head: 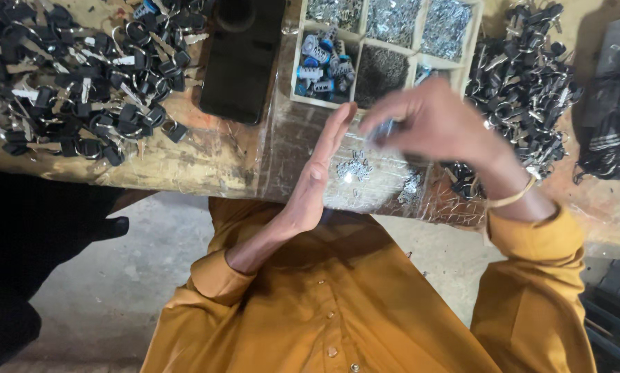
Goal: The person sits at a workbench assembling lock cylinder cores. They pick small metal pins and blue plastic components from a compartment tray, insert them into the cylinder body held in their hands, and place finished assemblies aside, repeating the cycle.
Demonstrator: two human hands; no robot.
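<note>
The left hand stands flat and open, palm turned inward, fingers together and pointing up at the edge of the worn wooden bench, holding nothing. Just beside it the right hand hovers with fingers curled toward the thumb, pinching what looks like a small bluish metal piece; motion blur hides it, so that grip is a fair guess, not a certainty. Below both hands a scatter of small silver parts lies on clear plastic sheeting. Just beyond sits a wooden divided tray, one compartment filled with blue and silver lock cylinders, the others with fine metal bits. Heaps of black-headed keys lie at far left, and another pile at right; a dark phone rests between. Handled well, this wants the piece kept low over the sheeting, so that anything dropped lands among the loose parts, and the open palm held close as a backstop.
</note>
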